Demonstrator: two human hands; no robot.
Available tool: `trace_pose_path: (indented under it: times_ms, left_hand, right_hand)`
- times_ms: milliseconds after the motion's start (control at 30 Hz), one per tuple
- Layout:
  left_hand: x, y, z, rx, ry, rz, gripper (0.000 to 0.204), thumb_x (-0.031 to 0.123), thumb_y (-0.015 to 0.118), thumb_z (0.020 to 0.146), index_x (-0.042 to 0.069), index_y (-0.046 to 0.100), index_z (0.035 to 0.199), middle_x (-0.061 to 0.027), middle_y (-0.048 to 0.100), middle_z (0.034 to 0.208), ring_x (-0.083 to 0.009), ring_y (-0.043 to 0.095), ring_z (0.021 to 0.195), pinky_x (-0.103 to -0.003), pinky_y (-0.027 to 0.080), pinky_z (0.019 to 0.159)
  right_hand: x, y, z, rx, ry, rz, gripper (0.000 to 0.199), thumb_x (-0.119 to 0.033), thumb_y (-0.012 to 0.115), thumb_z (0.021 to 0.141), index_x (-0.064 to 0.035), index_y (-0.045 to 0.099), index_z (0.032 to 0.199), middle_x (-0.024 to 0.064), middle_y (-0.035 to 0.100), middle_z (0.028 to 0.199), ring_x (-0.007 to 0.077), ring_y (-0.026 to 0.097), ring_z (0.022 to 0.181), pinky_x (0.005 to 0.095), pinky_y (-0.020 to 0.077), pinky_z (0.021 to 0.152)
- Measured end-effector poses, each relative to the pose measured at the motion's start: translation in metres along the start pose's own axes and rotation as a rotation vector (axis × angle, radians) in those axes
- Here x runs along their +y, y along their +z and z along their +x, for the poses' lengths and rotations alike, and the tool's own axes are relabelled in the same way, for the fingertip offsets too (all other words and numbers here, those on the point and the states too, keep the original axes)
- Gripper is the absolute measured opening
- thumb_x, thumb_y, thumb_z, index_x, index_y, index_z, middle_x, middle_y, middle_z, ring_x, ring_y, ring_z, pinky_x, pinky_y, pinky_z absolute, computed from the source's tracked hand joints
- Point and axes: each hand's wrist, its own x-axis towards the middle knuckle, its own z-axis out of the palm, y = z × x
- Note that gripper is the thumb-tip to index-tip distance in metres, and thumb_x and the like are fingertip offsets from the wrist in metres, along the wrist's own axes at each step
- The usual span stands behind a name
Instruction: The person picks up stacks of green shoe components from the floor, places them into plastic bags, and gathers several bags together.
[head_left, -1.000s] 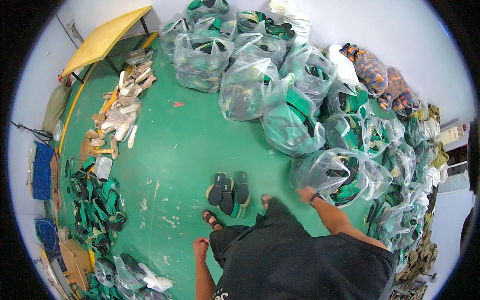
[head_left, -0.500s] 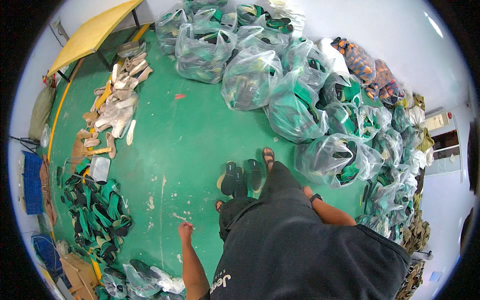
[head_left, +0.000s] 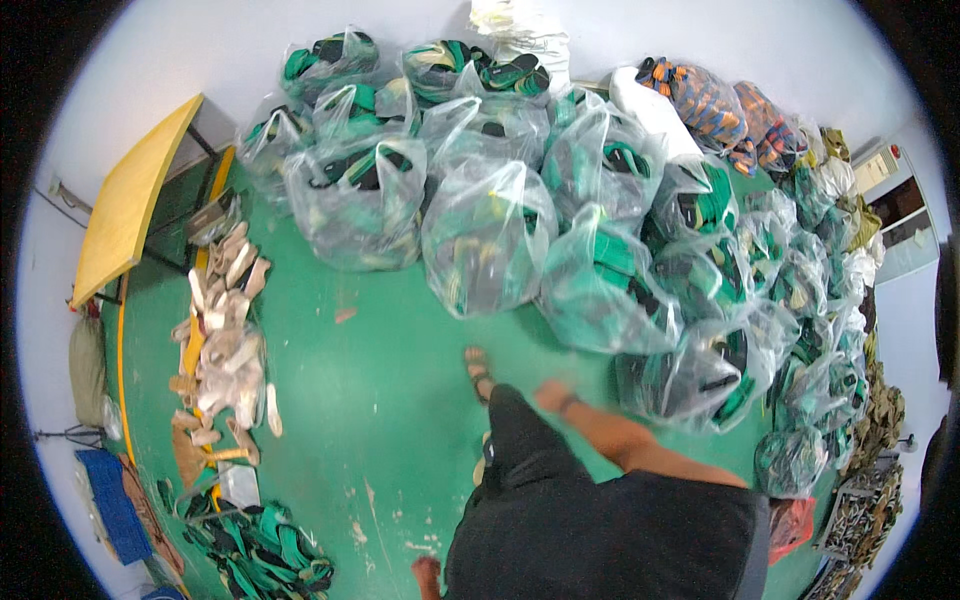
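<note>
Clear plastic bags (head_left: 488,240) packed with green-black straps; right hand (head_left: 552,395) near, grip unclear; left hand unseen.

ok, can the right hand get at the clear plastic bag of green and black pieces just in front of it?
Probably yes. The right hand hangs empty, apart from the clear plastic bag of green and black pieces, with only bare green floor between them. The hand is motion-blurred, so the fingers' state is unclear.
</note>
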Motion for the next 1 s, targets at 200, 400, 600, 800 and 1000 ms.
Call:
trace_pose_path:
  times_ms: [200,400,600,800,1000]
  left_hand:
    - [0.073,-0.106,0.148,0.027,-0.78,-0.796,0.014,0.007,0.047,0.06,0.0,0.06,0.061,-0.0083,0.055,0.053,-0.0171,0.05,0.047,-0.032,0.039,0.045]
    - [0.065,-0.179,0.356,0.029,-0.814,-0.819,0.011,0.0,0.044,0.065,0.0,0.056,0.063,-0.0063,0.051,0.051,-0.015,0.046,0.043,-0.027,0.034,0.039]
    - [0.076,-0.24,0.561,-0.166,-0.638,-0.897,0.015,-0.003,0.042,0.064,0.001,0.056,0.065,-0.0058,0.051,0.054,-0.0129,0.044,0.044,-0.026,0.033,0.041]
    - [0.052,-0.25,0.734,-0.129,-0.416,-0.786,0.015,-0.003,0.042,0.064,0.0,0.056,0.066,-0.0061,0.054,0.062,-0.0172,0.049,0.057,-0.03,0.04,0.055]
    - [0.041,-0.289,0.901,-0.48,-0.25,-0.744,0.015,-0.003,0.042,0.064,0.002,0.057,0.065,-0.0081,0.056,0.062,-0.0185,0.054,0.061,-0.03,0.043,0.057]
  right_hand:
    - [-0.002,-0.092,0.187,-0.006,0.033,0.614,0.026,-0.03,0.052,0.071,-0.0061,0.062,0.071,0.0185,0.059,0.065,0.0318,0.059,0.059,0.0436,0.0455,0.056]
    - [-0.007,-0.2,0.282,-0.255,0.144,0.975,0.034,-0.034,0.05,0.078,-0.0029,0.062,0.072,0.0131,0.062,0.07,0.0243,0.058,0.054,0.0384,0.0463,0.056]
    - [0.066,-0.203,0.282,-0.169,0.333,0.542,0.029,-0.029,0.051,0.074,-0.0048,0.061,0.064,0.0111,0.06,0.057,0.0265,0.061,0.057,0.0376,0.0483,0.056]
    - [0.105,-0.188,0.237,-0.265,0.782,0.785,0.022,-0.022,0.055,0.078,-0.0001,0.059,0.074,0.0115,0.057,0.063,0.0223,0.057,0.06,0.0355,0.0454,0.054]
    - [0.043,-0.154,0.173,-0.022,1.317,0.904,0.036,-0.031,0.056,0.074,0.0014,0.056,0.06,0.0131,0.058,0.059,0.0218,0.056,0.049,0.0321,0.0436,0.046]
